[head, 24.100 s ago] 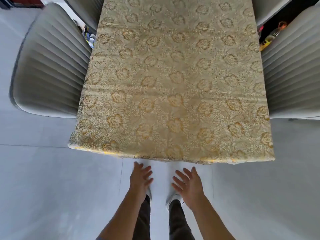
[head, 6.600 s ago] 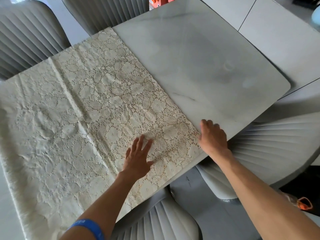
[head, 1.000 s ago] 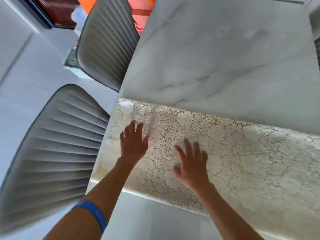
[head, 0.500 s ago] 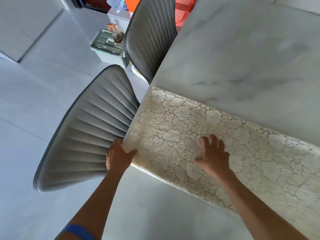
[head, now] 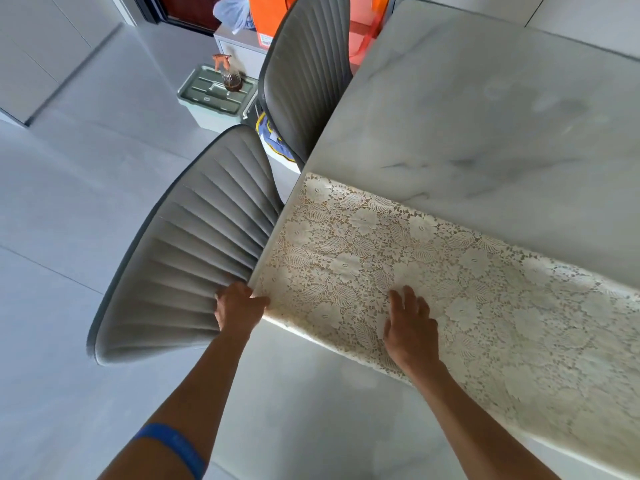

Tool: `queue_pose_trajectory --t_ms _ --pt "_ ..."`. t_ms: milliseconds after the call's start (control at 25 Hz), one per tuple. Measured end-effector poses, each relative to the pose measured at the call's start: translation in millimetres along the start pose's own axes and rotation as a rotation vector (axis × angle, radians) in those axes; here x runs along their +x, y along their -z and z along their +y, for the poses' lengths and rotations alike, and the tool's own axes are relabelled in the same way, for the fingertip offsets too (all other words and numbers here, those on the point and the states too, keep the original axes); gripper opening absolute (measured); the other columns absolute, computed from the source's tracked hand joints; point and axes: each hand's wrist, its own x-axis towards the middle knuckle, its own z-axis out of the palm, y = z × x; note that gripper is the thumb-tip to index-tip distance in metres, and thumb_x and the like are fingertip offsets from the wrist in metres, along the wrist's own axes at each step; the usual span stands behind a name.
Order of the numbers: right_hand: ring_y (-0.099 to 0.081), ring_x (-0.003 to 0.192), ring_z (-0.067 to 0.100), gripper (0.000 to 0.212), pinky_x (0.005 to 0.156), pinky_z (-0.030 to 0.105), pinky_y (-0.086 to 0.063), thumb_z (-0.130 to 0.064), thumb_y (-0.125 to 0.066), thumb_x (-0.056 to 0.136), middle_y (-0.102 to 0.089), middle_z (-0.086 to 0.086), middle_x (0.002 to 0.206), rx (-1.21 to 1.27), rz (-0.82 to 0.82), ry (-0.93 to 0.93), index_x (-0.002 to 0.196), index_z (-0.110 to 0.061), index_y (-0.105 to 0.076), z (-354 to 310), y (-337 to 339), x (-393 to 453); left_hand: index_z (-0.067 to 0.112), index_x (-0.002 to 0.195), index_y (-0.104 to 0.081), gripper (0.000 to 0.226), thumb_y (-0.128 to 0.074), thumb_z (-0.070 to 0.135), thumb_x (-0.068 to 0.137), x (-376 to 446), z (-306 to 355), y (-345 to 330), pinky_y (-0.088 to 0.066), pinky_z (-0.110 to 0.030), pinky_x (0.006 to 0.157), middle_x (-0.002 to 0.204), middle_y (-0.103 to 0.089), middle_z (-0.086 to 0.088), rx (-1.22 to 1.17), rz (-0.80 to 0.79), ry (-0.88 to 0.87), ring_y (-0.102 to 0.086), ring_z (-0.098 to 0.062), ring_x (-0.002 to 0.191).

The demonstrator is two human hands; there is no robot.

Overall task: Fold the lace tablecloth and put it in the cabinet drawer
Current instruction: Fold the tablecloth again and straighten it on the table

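The cream lace tablecloth (head: 467, 282) lies folded into a long strip along the near edge of the white marble table (head: 478, 126). My left hand (head: 239, 308) is at the strip's near left corner, fingers curled over the table's corner and pinching the cloth's edge. My right hand (head: 410, 327) rests flat on the lace, fingers spread, a little to the right of that corner. No cabinet drawer is in view.
Two grey ribbed chairs (head: 187, 258) (head: 304, 71) stand against the table's left side. A pale green box (head: 216, 95) with a small bottle on its lid sits on the floor behind them. Orange bags (head: 273, 12) stand at the top. Grey tiled floor lies below.
My left hand slid off the lace to its near left corner and closed on the edge. My right hand stayed flat on the cloth. The view swung left.
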Motion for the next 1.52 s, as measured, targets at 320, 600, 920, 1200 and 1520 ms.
queue_pose_trajectory --t_ms 320,600,920,1200,1520 --pt "-0.056 0.113 0.025 0.06 0.094 0.042 -0.049 -0.026 -0.058 0.091 -0.045 0.008 0.142 -0.078 0.036 0.166 0.143 -0.016 -0.03 -32.7 35.2 12.3 0.012 0.108 -0.071 0.039 -0.076 0.001 0.07 -23.3 8.8 15.9 -0.052 -0.023 0.064 0.096 -0.071 -0.005 -0.537 -0.04 0.112 -0.061 -0.014 0.072" --pt "-0.025 0.145 0.031 0.063 0.113 0.053 -0.026 0.002 -0.065 0.073 -0.037 0.0 0.154 -0.425 0.249 1.077 0.13 -0.023 -0.054 -111.4 131.0 55.8 0.016 0.098 -0.075 0.023 -0.062 0.002 0.086 -106.9 40.8 13.0 -0.043 -0.02 0.07 0.087 -0.067 0.001 -0.124 0.028 -0.763 -0.058 -0.016 0.074" --pt "-0.048 0.116 0.025 0.024 0.107 0.051 -0.027 -0.011 -0.068 0.083 -0.068 -0.004 0.109 -0.67 0.292 0.419 0.103 -0.023 -0.072 -42.9 184.4 71.5 0.016 0.101 -0.074 0.027 -0.057 -0.001 0.088 -109.6 0.5 24.0 -0.053 -0.033 0.071 0.089 -0.061 -0.004 -0.047 0.083 -0.727 -0.06 -0.023 0.08" --pt "-0.061 0.105 0.025 0.031 0.111 0.05 -0.023 0.0 -0.062 0.08 -0.074 0.002 0.091 -0.561 0.398 0.371 0.106 -0.016 -0.067 39.6 158.9 -25.6 0.01 0.095 -0.07 0.023 -0.048 0.004 0.091 -141.0 -13.4 33.6 -0.054 -0.042 0.07 0.088 -0.067 -0.01 -0.019 0.174 -0.699 -0.062 -0.031 0.081" --pt "-0.061 0.091 0.023 0.032 0.112 0.045 -0.022 0.003 -0.063 0.08 -0.064 0.004 0.077 -0.338 0.469 0.336 0.101 -0.021 -0.066 82.1 111.5 -245.3 0.015 0.099 -0.064 0.02 -0.049 0.004 0.092 -275.3 -120.9 71.0 -0.043 -0.031 0.06 0.076 -0.072 -0.008 0.065 0.293 -0.871 -0.064 -0.034 0.067"
